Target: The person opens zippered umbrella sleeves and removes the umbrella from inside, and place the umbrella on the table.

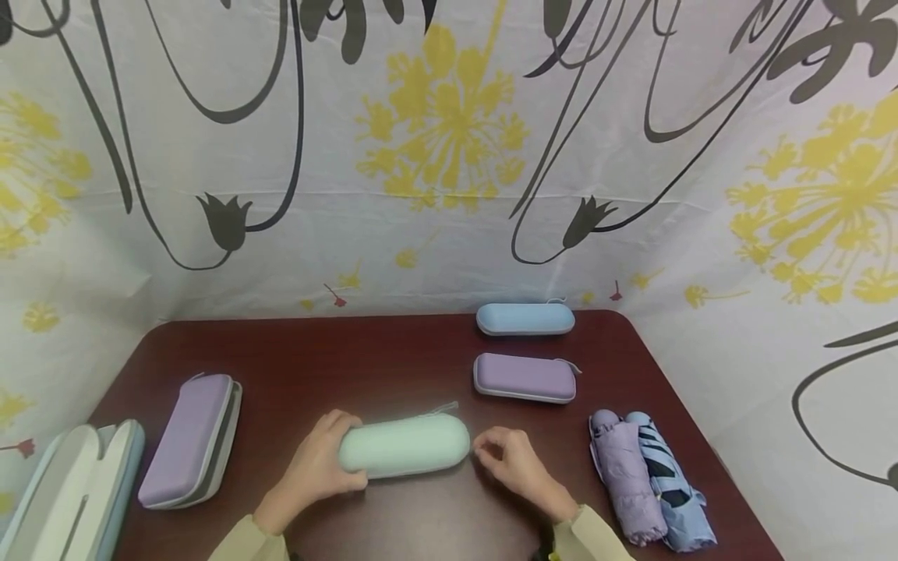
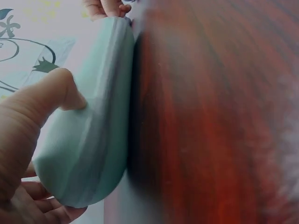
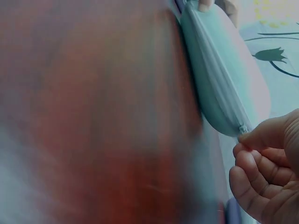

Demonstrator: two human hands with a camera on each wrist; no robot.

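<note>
A mint green zippered case lies near the middle of the table, with a thin cord loop at its far side. My left hand grips its left end, thumb on the near side and fingers round the far side. In the right wrist view, the zip runs along the case's side and looks closed. At the right end, my right hand pinches the zipper pull between thumb and forefinger, the other fingers curled. The pull itself is mostly hidden by the fingertips.
Left of me stand a partly open purple case and an open pale blue case. Behind on the right lie a purple case and a blue case. Folded umbrellas, purple and blue, lie at the right edge.
</note>
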